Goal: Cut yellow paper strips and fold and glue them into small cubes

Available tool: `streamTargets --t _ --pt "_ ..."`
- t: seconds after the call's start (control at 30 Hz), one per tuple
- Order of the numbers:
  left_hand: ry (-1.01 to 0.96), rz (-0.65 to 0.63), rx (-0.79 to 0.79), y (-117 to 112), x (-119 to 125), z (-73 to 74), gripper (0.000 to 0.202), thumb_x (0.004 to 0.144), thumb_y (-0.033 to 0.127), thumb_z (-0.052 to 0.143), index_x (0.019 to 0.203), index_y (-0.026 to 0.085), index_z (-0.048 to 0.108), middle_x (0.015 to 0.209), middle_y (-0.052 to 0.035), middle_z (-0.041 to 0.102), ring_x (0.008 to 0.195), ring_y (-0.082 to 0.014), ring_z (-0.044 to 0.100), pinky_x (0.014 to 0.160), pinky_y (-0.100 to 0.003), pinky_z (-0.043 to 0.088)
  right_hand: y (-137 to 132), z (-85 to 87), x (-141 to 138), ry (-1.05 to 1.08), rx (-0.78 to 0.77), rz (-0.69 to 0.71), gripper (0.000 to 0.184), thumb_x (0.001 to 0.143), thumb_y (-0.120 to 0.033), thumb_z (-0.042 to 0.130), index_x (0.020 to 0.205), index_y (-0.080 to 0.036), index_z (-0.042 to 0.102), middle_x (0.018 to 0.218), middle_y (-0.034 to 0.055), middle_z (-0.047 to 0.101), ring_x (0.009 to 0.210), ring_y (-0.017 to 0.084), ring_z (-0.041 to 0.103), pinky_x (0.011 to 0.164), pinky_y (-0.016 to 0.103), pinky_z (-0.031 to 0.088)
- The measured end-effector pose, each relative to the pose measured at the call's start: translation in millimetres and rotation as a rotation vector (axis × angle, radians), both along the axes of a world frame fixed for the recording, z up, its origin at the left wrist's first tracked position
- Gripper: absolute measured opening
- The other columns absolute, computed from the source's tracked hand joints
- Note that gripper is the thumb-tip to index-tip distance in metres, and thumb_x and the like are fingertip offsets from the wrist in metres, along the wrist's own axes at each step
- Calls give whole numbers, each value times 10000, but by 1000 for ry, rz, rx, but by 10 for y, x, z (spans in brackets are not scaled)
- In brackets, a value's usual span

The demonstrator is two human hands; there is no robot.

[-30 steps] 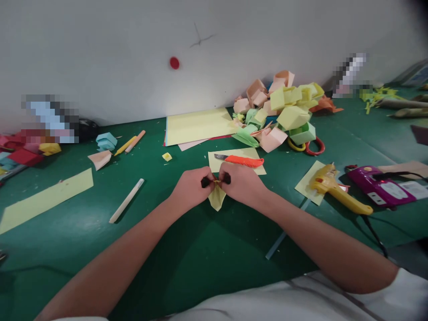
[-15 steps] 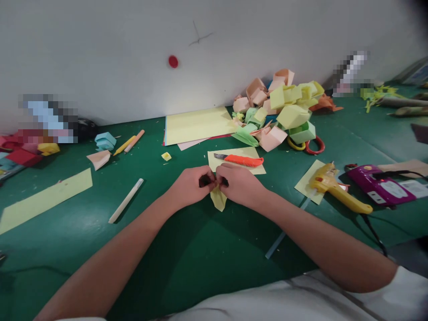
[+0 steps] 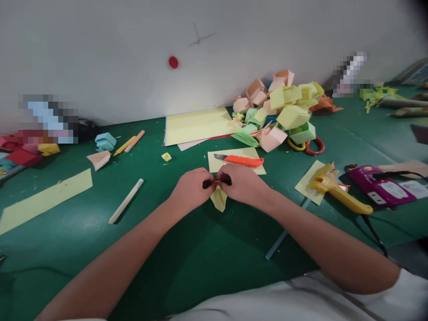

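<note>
My left hand (image 3: pixel 190 189) and my right hand (image 3: pixel 245 183) meet over the green table (image 3: pixel 200 258), fingertips pinched together on a small folded piece of yellow paper (image 3: pixel 219 199). The paper's pointed lower part hangs below my fingers. Dark nails show at the pinch. Just beyond my hands an orange utility knife (image 3: pixel 241 160) lies on a yellow sheet (image 3: pixel 234 154).
A heap of folded paper pieces (image 3: pixel 284 111) in pink, yellow and green sits at the back. A yellow glue gun (image 3: pixel 334 187) and a purple device (image 3: pixel 377 185) lie at the right. A white stick (image 3: pixel 126 200), a yellow strip (image 3: pixel 43 200), pencils (image 3: pixel 130 143) lie left.
My fingers have shifted slightly on the yellow paper, pinching closer and then spreading a little along its top edge. The paper stays in the same place.
</note>
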State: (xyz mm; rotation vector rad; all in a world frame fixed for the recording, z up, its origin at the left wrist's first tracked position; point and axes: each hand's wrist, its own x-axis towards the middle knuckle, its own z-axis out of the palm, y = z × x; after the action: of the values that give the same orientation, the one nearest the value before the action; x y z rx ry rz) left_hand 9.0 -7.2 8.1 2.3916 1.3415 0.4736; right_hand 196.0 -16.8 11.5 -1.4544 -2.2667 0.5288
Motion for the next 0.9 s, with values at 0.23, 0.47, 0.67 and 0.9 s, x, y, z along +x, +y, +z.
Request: streamTargets --t 0.23,0.47,0.67,0.9 --pt "55 -5 36 -42 9 34 153 857 220 572 756 195 685 821 -29 658 715 -167 620 593 -289 415 -10 -2 -6 -84 66 26 95 841 -150 569 830 -173 660 873 47 682 828 176 583 658 277 363" --pt "137 9 100 -68 40 43 187 862 196 551 697 190 639 781 -43 621 729 -187 601 543 -307 373 -49 14 -24 -189 113 35 144 885 -172 549 912 -173 691 962 71 695 909 212 592 643 307 334" --pt "232 49 118 -95 78 84 159 875 262 582 746 203 652 787 -44 630 697 -197 594 487 -307 291 -55 6 -45 -242 128 15 141 878 -244 586 890 -180 712 939 68 713 903 235 596 617 321 308" --pt "297 72 162 -119 74 68 177 888 244 547 741 201 635 805 -54 639 712 -203 592 480 -305 280 -78 11 -74 -247 145 6 164 891 -267 568 869 -177 703 941 77 711 913 239 587 646 323 330"
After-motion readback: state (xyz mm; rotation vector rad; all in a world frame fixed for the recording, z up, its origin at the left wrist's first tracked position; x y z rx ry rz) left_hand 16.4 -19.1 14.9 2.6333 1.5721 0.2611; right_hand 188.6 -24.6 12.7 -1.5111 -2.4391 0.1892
